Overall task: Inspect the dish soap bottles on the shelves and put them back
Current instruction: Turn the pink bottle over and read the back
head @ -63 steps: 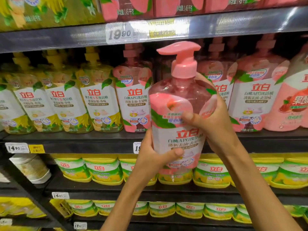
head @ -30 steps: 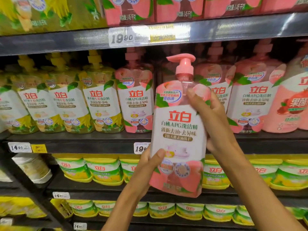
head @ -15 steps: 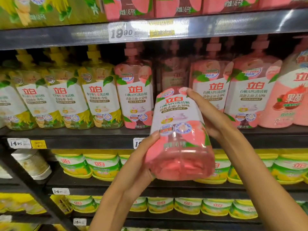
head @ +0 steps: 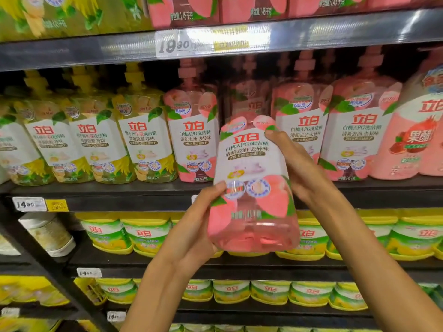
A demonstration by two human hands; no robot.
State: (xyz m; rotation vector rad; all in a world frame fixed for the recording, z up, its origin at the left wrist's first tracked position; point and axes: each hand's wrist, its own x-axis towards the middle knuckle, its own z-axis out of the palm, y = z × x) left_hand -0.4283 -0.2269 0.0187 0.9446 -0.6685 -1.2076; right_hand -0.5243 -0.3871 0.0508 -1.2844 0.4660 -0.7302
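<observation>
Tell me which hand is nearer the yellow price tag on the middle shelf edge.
Left. The left hand grips the pink bottle's lower left side, right of the yellow tag. The right hand holds the bottle's upper right side, farther away.

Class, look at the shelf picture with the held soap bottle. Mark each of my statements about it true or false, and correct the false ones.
1. Both hands hold the pink bottle. True: the left hand grips its lower left side and the right hand its upper right side.
2. The held bottle stands on the shelf. False: it is held in the air in front of the shelf, tilted with its base toward the camera.
3. There is a gap in the front row of pink bottles behind the held one. True.
4. The yellow bottles stand to the right of the pink ones. False: they stand to the left.
5. The price tag above reads 14.90. False: it reads 19.90.
</observation>
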